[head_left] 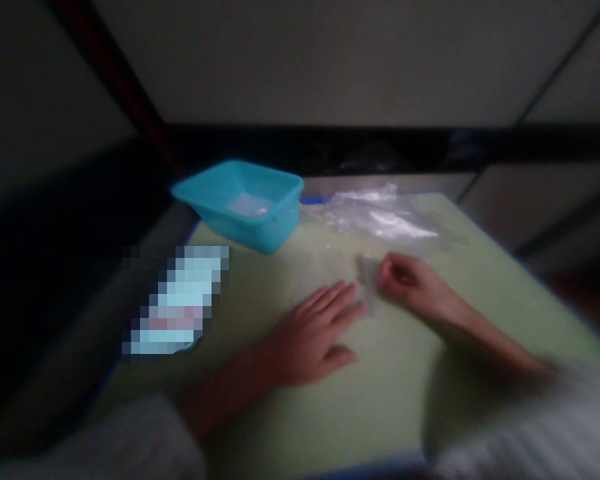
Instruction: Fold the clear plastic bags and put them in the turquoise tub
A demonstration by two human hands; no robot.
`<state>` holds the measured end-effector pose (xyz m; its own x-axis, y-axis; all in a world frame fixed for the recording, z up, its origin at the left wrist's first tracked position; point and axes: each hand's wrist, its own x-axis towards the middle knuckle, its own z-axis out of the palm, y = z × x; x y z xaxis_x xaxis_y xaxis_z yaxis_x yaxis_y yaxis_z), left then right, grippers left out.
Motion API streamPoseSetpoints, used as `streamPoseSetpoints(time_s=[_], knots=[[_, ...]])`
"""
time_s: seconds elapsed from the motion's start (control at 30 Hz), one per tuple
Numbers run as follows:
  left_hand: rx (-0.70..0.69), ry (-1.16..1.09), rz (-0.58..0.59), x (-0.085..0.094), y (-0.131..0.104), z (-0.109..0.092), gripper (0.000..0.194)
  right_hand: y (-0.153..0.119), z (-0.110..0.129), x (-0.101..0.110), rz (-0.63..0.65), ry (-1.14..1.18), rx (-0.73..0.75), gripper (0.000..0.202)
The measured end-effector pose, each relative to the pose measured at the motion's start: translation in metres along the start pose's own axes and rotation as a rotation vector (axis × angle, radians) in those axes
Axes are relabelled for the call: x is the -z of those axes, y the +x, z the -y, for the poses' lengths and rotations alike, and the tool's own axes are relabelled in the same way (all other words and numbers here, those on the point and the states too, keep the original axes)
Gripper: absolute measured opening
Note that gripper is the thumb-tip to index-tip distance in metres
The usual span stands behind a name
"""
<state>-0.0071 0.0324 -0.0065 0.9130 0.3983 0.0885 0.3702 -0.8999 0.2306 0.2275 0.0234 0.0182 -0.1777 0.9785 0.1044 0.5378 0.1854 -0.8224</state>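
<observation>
My left hand [313, 337] lies flat on the table, fingers spread, its fingertips over the near edge of a small clear plastic bag [333, 263]. Closed in a pinch, my right hand [407, 280] is at the right side of this bag, by a greyish, see-through patch. Blur and dim light hide the exact grip and whatever the bag may contain. Behind both hands, a larger pile of shiny clear plastic bags [395, 223] is spread near the table's far edge.
A turquoise plastic basket [280, 227] stands at the back left with a pale, flat item [250, 205] inside. On the left edge lies a lit, pixelated phone-like screen [185, 293]. The pale green table [380, 407] has blue edging; a panelled wall rises behind it.
</observation>
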Motion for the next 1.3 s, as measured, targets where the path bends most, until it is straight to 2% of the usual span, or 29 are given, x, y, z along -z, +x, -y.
streamPoseSetpoints(time_s=[0.1, 0.17, 0.43, 0.73, 0.8, 0.87, 0.97, 1.07, 1.17, 1.3], knots=[[0.007, 0.018, 0.004, -0.001, 0.000, -0.001, 0.066, -0.002, -0.002, -0.001, 0.122, 0.134, -0.012, 0.020], [0.006, 0.022, 0.005, -0.001, 0.000, -0.001, 0.065, -0.003, -0.003, -0.004, 0.150, 0.151, -0.013, 0.021], [-0.001, 0.046, -0.011, -0.003, 0.000, 0.000, 0.065, -0.001, -0.007, -0.014, 0.149, 0.102, -0.016, 0.023], [-0.014, 0.037, -0.005, -0.002, 0.000, 0.000, 0.064, -0.004, -0.013, -0.016, 0.203, 0.102, 0.036, 0.023], [-0.016, 0.037, 0.001, -0.001, 0.000, 0.000, 0.063, -0.003, -0.012, -0.013, 0.162, 0.042, 0.067, 0.020], [-0.018, 0.034, 0.009, 0.000, 0.000, -0.001, 0.060, -0.003, -0.008, -0.012, 0.030, -0.056, 0.116, 0.018], [-0.023, 0.030, 0.018, 0.000, 0.000, 0.000, 0.058, -0.003, -0.003, -0.014, -0.145, -0.218, 0.223, 0.027], [-0.045, 0.021, -0.007, 0.000, 0.000, 0.000, 0.058, -0.004, -0.004, -0.023, -0.098, -0.316, 0.326, 0.040], [-0.043, 0.033, -0.089, 0.001, 0.000, -0.001, 0.058, -0.005, -0.010, -0.034, -0.040, -0.375, 0.367, 0.048], [0.090, 0.101, -0.222, 0.004, 0.004, 0.002, 0.048, -0.003, -0.013, -0.044, -0.023, -0.502, 0.350, 0.052]])
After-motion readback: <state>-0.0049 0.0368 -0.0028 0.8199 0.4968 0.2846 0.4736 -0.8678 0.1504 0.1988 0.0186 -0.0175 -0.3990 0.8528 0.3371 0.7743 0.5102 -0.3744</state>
